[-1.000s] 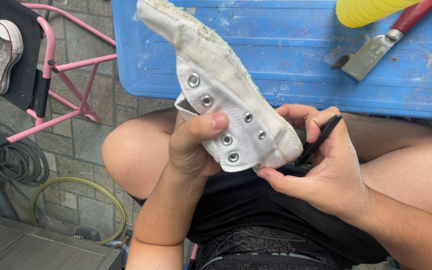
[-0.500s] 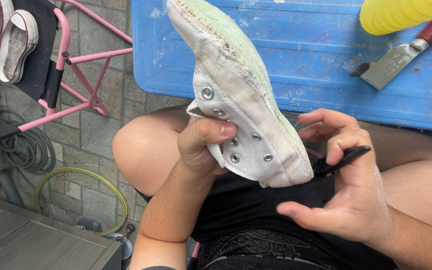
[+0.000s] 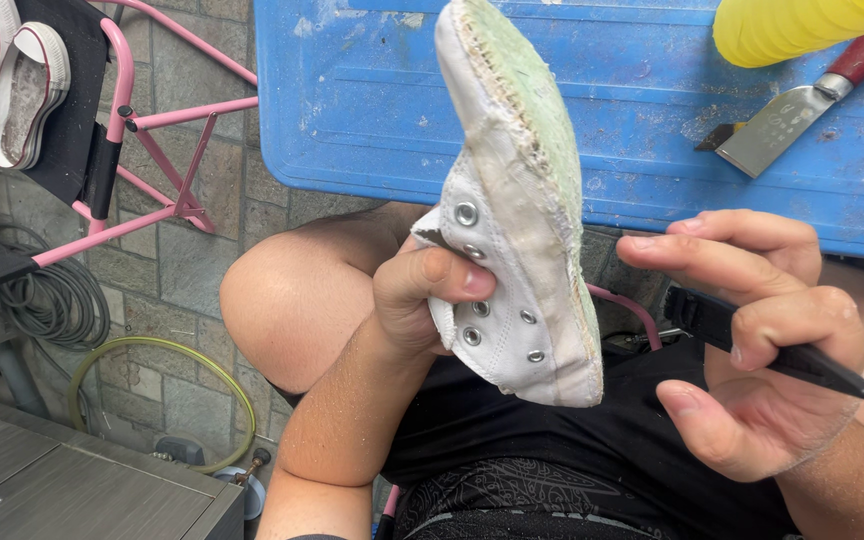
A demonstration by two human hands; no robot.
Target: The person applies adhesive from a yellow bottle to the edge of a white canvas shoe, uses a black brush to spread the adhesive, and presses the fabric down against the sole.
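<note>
My left hand (image 3: 420, 300) grips a worn white canvas shoe (image 3: 515, 210) by its eyelet side, thumb pressed across the metal eyelets. The shoe stands toe-up, and its greenish, frayed sole faces right. My right hand (image 3: 762, 340) is to the right of the shoe, apart from it. It holds a thin black tool (image 3: 774, 352) that runs across the palm and sticks out to the right, with the index finger stretched toward the shoe.
A blue plastic table (image 3: 372, 110) lies ahead, with a red-handled scraper (image 3: 802, 95) and a yellow object (image 3: 802, 25) at its right. A pink folding frame (image 3: 142, 120) holding white shoes (image 3: 12, 85) stands at left, above coiled hoses (image 3: 62, 310).
The left hand turned the shoe so its sole edge faces right and raised the toe. The right hand drew away from the heel to the right with the black tool.
</note>
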